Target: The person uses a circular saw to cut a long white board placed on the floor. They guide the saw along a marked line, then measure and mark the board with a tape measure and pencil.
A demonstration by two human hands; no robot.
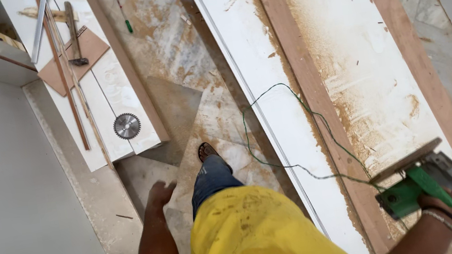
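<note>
My right hand point(451, 216) grips the green handle of a power saw point(422, 181) that rests on the near end of a long white board point(341, 56) dusted with sawdust. A thin green cord point(274, 131) loops from the saw across the board and over its left edge. Long wooden strips point(306, 82) lie lengthwise on the board. My left hand point(159, 193) hangs free at my side with fingers loosely apart, holding nothing. My yellow shirt point(254, 236), jeans leg and sandalled foot point(206, 151) show below me on the dusty floor.
To the left lies a second white panel point(114, 96) with a loose circular saw blade point(127, 125), a hammer point(73, 36), a brown cardboard piece point(89, 52), thin wood slats and a metal strip. A green screwdriver point(126, 19) lies on the floor. A grey wall point(3, 196) runs along the left.
</note>
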